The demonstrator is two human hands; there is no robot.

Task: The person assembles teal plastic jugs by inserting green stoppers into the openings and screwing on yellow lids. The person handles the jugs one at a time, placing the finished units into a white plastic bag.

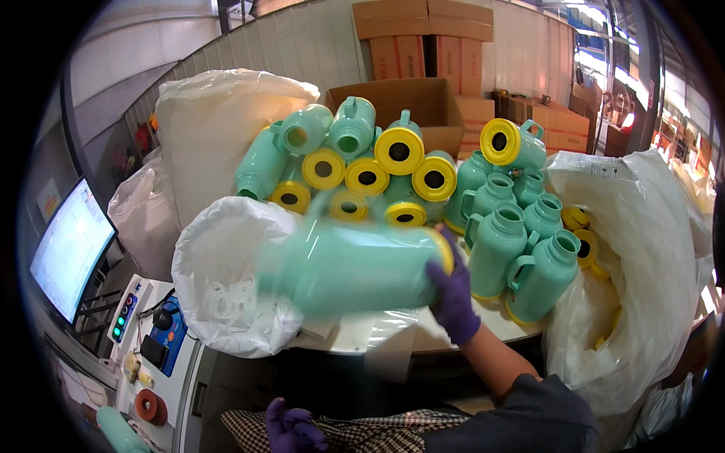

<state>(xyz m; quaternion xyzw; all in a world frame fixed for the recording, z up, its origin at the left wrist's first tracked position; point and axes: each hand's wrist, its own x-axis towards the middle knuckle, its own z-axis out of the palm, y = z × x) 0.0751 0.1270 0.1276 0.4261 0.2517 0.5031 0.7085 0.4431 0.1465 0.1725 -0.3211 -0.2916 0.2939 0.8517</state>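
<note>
My right hand (455,296), in a purple glove, grips a mint-green thermos flask shell (362,268) by its yellow base end. The flask lies on its side in the air above the table (445,340), its mouth end to the left and blurred by motion. My left hand (293,427), also gloved in purple, is low in front of my checked apron (362,432), its fingers loosely apart and nothing in them. Several green flask shells (550,275) stand upright with open mouths right of the held one. More lie stacked behind it, yellow ring bases (400,151) facing me.
A white plastic bag (226,325) with clear rings stands left of the flask. Another large bag (634,302), holding yellow parts (585,245), is at right. Cardboard boxes (399,57) are behind. At left are a monitor (72,253) and a side bench with a red-brown roll (151,408).
</note>
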